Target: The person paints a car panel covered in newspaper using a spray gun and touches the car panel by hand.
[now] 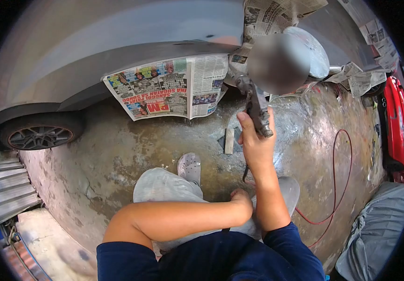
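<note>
My right hand [259,140] is wrapped round a spray gun [258,105], thumb up on its back. The gun is raised and points away from me, toward a car's lower side. In front of its nozzle, a dark round patch is blurred beyond recognition. My left hand [242,204] rests low at my lap, beside my right forearm, with its fingers mostly hidden. Newspaper [160,89] hangs along the lower edge of the grey car body [131,40].
A red hose [335,182] loops over the wet concrete floor at right. Small blocks [229,141] lie ahead of my feet. The car's wheel [40,137] is at left, corrugated sheets [5,187] below it. A red car part [396,126] and a grey cover [377,229] stand at right.
</note>
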`<state>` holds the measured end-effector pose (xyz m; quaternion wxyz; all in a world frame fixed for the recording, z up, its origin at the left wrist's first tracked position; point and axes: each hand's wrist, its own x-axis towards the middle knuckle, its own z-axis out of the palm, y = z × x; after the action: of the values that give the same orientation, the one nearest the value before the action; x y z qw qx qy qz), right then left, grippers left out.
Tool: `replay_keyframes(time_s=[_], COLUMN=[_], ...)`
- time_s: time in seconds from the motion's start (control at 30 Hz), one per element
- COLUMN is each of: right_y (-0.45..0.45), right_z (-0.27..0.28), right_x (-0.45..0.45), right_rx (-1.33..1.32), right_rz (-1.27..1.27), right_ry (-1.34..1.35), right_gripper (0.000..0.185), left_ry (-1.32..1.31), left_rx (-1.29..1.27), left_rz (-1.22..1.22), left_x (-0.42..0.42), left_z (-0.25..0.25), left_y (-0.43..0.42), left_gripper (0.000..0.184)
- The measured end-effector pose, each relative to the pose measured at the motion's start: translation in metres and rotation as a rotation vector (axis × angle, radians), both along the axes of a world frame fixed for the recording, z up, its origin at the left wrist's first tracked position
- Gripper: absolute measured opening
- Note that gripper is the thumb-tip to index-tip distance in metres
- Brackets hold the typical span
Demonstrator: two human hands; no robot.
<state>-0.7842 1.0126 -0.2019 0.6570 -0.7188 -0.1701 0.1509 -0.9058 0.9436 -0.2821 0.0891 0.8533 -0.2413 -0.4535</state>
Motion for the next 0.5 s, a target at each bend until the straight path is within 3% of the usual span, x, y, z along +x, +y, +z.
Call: replay_keyframes(time_s=[0.2,0.4,0.5], right_y=[-0.002,0.017,0.024], right_z=[0.005,0.01,0.017], right_x=[0.005,-0.001,-0.007], right_rx=[-0.006,-0.011,-0.03], right_rz=[-0.008,0.051,0.096], right_ry=[0.028,-0.062,-0.09], right_gripper=[0.034,0.035,0.036], left_ry=[0.017,-0.004,0.002], left_rx=[0.011,0.016,0.007], left_rz=[-0.014,0.019,0.067], left_x=[0.008,-0.001,0.004], left_z=[0.033,-0.004,0.012], left_y=[0.021,0.002,0.011], left_gripper=[0.031,0.043,0.031])
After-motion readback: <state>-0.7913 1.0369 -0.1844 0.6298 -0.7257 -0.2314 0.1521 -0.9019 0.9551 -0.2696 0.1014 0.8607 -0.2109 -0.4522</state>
